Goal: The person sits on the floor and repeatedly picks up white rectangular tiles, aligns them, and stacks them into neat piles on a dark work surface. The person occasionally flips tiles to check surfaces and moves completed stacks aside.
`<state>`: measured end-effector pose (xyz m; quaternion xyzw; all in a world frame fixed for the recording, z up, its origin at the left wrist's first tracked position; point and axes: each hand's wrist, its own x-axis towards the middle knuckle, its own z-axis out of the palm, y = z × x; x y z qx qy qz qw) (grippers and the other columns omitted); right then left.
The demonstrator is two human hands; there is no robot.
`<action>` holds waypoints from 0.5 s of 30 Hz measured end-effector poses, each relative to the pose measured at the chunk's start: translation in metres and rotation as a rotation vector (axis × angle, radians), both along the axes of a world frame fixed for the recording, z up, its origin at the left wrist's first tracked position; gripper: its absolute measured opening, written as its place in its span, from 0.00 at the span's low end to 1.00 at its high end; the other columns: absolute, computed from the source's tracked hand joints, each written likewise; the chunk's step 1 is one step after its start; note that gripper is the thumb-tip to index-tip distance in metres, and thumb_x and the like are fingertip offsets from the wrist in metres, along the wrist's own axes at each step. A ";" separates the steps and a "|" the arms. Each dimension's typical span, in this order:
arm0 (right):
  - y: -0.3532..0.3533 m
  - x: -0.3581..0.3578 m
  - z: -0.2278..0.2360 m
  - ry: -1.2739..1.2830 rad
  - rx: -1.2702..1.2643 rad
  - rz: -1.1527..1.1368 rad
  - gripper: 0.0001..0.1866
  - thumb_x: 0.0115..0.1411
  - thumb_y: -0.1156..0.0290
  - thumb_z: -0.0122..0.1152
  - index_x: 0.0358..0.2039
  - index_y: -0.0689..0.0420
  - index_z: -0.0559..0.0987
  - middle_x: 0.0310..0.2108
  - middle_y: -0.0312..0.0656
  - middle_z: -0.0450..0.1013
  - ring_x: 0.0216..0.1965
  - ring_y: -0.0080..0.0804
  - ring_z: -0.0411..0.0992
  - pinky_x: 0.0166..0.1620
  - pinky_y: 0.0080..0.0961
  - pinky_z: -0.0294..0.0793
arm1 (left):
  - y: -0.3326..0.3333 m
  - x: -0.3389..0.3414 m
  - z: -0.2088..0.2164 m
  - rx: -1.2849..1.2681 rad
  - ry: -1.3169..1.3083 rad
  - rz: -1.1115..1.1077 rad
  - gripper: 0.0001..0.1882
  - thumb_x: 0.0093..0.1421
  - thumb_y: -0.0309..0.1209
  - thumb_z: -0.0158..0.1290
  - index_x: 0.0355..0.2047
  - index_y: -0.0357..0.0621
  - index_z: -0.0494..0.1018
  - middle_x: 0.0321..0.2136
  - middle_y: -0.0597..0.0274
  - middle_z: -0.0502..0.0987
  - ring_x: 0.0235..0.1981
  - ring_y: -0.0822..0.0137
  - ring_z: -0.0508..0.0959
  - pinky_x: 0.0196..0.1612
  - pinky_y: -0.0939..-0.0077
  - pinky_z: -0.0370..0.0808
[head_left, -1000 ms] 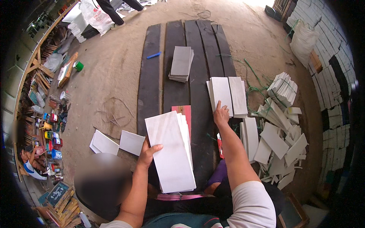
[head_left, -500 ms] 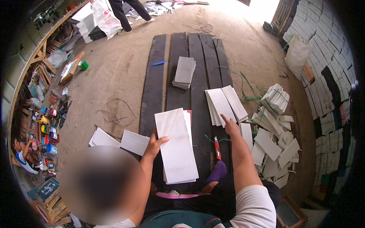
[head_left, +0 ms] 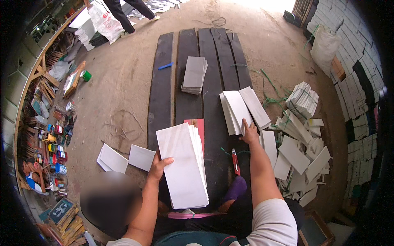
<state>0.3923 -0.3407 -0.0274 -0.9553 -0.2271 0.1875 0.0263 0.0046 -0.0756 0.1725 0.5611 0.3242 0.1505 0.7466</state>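
Observation:
A stack of long white sheets [head_left: 182,168] leans up in front of me, its edges fanned at the right. My left hand [head_left: 160,164] grips its left edge, thumb across the front face. On the right side of the dark planks, my right hand [head_left: 249,133] reaches out with fingers extended, the fingertips on a fanned pile of white sheets [head_left: 238,107]. Beside that pile lies another white sheet stack [head_left: 255,107]. Partly behind the held stack shows a flat red piece [head_left: 199,133]. A red cutter knife [head_left: 235,162] rests near my foot.
Dark planks [head_left: 162,94] bear a grey-white stack [head_left: 194,74] and a blue stick-shaped item [head_left: 165,66]. Scattered white offcuts [head_left: 295,153] and a tied bundle [head_left: 302,100] lie right. Loose sheets [head_left: 141,157] are left. A person's dark-trousered legs [head_left: 119,15] stand far left.
My left hand has brought the held stack slightly left and down, uncovering more of the red piece. My right hand has gone from pointing at the pile's edge to fingers spread on it.

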 end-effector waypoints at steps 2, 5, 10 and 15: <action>-0.005 0.002 0.010 -0.060 0.027 0.091 0.62 0.52 0.60 0.79 0.78 0.29 0.44 0.67 0.61 0.63 0.64 0.63 0.68 0.59 0.54 0.76 | 0.000 0.002 0.000 -0.007 0.003 -0.011 0.47 0.47 0.39 0.65 0.66 0.34 0.63 0.57 0.49 0.74 0.60 0.55 0.73 0.65 0.62 0.66; -0.001 0.021 0.024 0.071 0.057 0.015 0.43 0.59 0.69 0.64 0.74 0.42 0.58 0.59 0.62 0.71 0.57 0.60 0.74 0.55 0.53 0.77 | -0.001 0.000 -0.001 -0.026 -0.008 -0.017 0.46 0.48 0.37 0.65 0.67 0.35 0.63 0.59 0.50 0.73 0.61 0.55 0.72 0.66 0.62 0.66; 0.001 0.024 0.050 -0.286 0.379 -0.123 0.09 0.57 0.74 0.55 0.38 0.64 0.73 0.34 0.63 0.78 0.39 0.64 0.79 0.46 0.56 0.78 | 0.001 0.003 -0.009 -0.005 -0.010 -0.029 0.44 0.50 0.36 0.64 0.67 0.37 0.62 0.60 0.52 0.72 0.63 0.56 0.70 0.68 0.63 0.63; 0.040 -0.005 0.155 0.474 1.325 -0.324 0.22 0.55 0.76 0.53 0.52 0.61 0.72 0.43 0.49 0.74 0.40 0.41 0.77 0.37 0.37 0.84 | -0.001 0.012 0.005 0.159 -0.307 -0.043 0.64 0.52 0.30 0.63 0.79 0.48 0.30 0.76 0.49 0.48 0.76 0.56 0.53 0.75 0.64 0.49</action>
